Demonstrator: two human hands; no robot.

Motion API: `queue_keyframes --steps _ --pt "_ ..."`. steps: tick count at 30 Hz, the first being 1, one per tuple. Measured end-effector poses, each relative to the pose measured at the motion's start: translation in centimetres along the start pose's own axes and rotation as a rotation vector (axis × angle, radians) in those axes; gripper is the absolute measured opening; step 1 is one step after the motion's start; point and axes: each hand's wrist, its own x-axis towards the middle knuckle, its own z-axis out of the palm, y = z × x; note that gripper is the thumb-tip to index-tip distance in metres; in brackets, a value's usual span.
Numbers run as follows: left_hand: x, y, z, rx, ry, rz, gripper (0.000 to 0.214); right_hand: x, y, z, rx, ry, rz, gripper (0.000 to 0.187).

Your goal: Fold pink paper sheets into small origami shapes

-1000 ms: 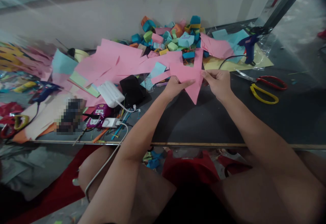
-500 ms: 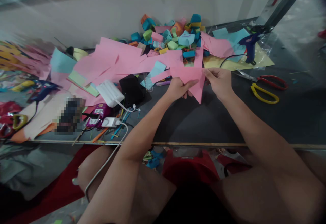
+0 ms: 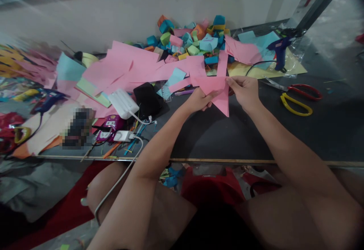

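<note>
A folded piece of pink paper (image 3: 220, 98), roughly triangular with its point toward me, is held up between both hands above the dark tabletop. My left hand (image 3: 200, 100) grips its left side, fingers partly behind the sheet. At the upper right corner, my right hand (image 3: 243, 91) pinches the paper between thumb and fingers. Behind it lie a pink paper strip (image 3: 222, 63) and larger pink sheets (image 3: 133, 58). Scissors with one red and one yellow handle (image 3: 297, 108) rest to the right of my right hand.
Coloured paper pieces (image 3: 193, 41) are heaped at the back. A blue glue gun (image 3: 280, 53) stands at the back right, another (image 3: 49, 100) at the left. A white power bank (image 3: 123, 104) with a cable, a black phone-like item (image 3: 147, 100) and a purple device (image 3: 110, 127) lie left.
The pink paper's lower point has shifted slightly right, and the folded flap shows more clearly. My left hand has moved a little; the right keeps its pinch.
</note>
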Motion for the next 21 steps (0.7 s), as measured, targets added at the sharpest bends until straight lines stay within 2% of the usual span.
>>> queue_keyframes --steps 3,5,9,12,16,21 --pt "0.1 0.0 0.1 0.082 0.064 -0.008 0.030 -0.1 -0.8 0.1 0.051 -0.018 0.109 0.058" --pt "0.2 -0.2 0.2 0.105 0.111 0.008 0.033 -0.2 -1.5 0.2 0.092 -0.059 0.208 0.055" --pt "0.5 -0.7 0.3 0.114 0.209 0.083 0.049 -0.7 -2.8 0.5 0.082 -0.275 0.477 0.044" --pt "0.6 -0.8 0.5 0.108 0.244 0.118 0.051 -1.1 -3.2 0.8 0.070 -0.416 0.612 0.034" --pt "0.6 -0.8 0.9 0.099 0.220 0.136 0.046 -1.5 -3.4 0.9 0.098 -0.439 0.680 0.022" --pt "0.5 -0.5 0.9 0.129 0.201 0.127 0.049 -1.5 -3.8 0.7 0.089 -0.460 0.673 0.015"
